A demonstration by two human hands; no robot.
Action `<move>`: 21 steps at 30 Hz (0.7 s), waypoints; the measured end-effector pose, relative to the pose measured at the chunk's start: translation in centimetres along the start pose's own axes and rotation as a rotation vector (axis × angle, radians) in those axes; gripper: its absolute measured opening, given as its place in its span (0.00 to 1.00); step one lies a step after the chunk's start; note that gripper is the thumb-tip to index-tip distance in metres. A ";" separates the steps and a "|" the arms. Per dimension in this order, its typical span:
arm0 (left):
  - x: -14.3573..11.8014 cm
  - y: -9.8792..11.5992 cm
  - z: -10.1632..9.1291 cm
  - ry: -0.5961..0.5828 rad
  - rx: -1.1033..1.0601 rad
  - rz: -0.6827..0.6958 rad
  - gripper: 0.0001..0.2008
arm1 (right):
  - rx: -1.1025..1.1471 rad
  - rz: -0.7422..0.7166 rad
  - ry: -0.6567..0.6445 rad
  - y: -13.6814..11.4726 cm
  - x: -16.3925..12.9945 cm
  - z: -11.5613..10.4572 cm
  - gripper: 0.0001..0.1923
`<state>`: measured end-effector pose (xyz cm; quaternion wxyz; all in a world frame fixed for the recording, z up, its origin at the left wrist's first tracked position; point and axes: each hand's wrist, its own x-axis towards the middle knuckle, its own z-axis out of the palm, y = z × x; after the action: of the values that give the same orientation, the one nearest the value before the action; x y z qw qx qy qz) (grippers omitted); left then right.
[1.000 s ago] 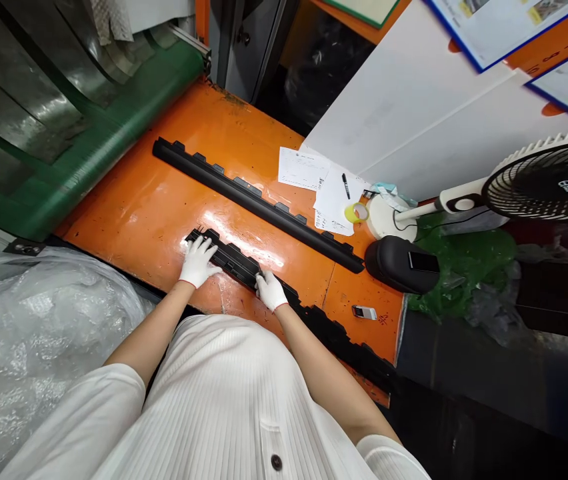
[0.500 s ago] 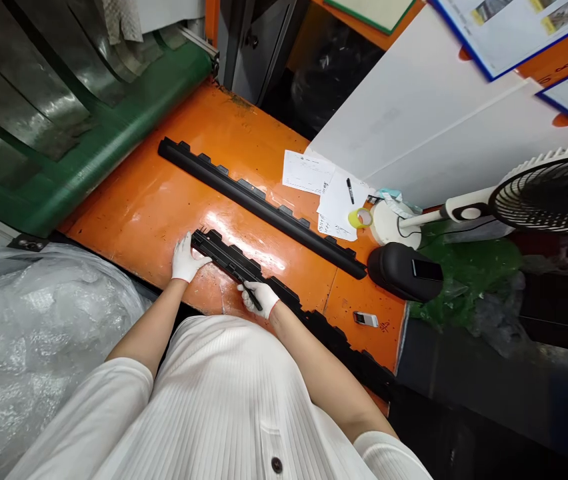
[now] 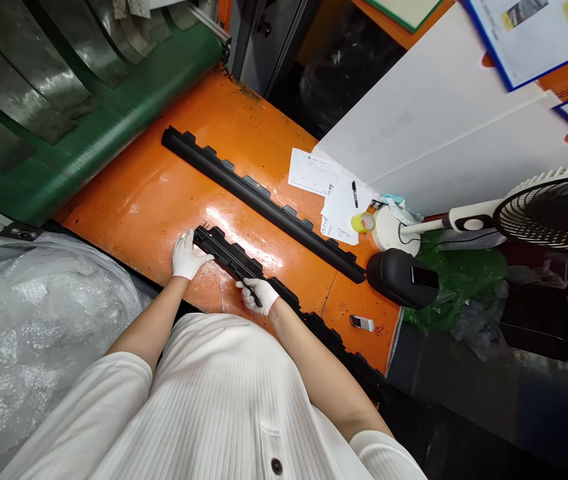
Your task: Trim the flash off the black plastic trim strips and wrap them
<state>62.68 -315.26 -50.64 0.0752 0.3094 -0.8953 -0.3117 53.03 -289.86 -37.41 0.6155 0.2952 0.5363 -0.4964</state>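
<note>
A long black plastic trim strip (image 3: pixel 227 251) with raised tabs lies slantwise along the near edge of the orange table. My left hand (image 3: pixel 189 257), in a white glove, grips its left end, thumb on the near side and fingers around the end. Further right along the strip, my gloved right hand (image 3: pixel 260 295) is closed on a slim black handheld tool (image 3: pixel 251 293). That tool's tip is at the strip's near edge; its exact kind is too small to make out. A second black strip (image 3: pixel 259 200) lies farther back, roughly parallel, touched by neither hand.
A green conveyor belt (image 3: pixel 164 100) borders the orange table (image 3: pixel 129 193) at left. Clear plastic bags (image 3: pixel 49 347) bulge beside my left arm. Papers (image 3: pixel 314 172), yellow tape (image 3: pixel 363 222), a black case (image 3: pixel 399 277), a fan (image 3: pixel 554 207) and a small silver-and-black object (image 3: pixel 362 323) are on the right.
The camera view has turned slightly, so the surroundings sit a little differently. Both hands keep their places on the strip and tool, with barely any movement.
</note>
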 end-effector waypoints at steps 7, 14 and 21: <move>0.0 -0.4 0.0 -0.005 0.001 0.002 0.62 | -0.064 0.002 -0.033 -0.4 1.2 0.1 0.20; 0.0 -0.1 -0.7 -0.032 0.010 0.059 0.52 | -0.205 -0.037 -0.080 -0.8 1.8 -1.0 0.18; -0.1 0.2 -0.9 -0.030 0.004 0.048 0.51 | -0.478 -0.277 -0.026 0.3 1.2 -3.3 0.20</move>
<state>62.93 -315.56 -49.74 0.0688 0.2834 -0.9040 -0.3126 52.06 -287.13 -39.41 0.6007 0.0587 0.6656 -0.4389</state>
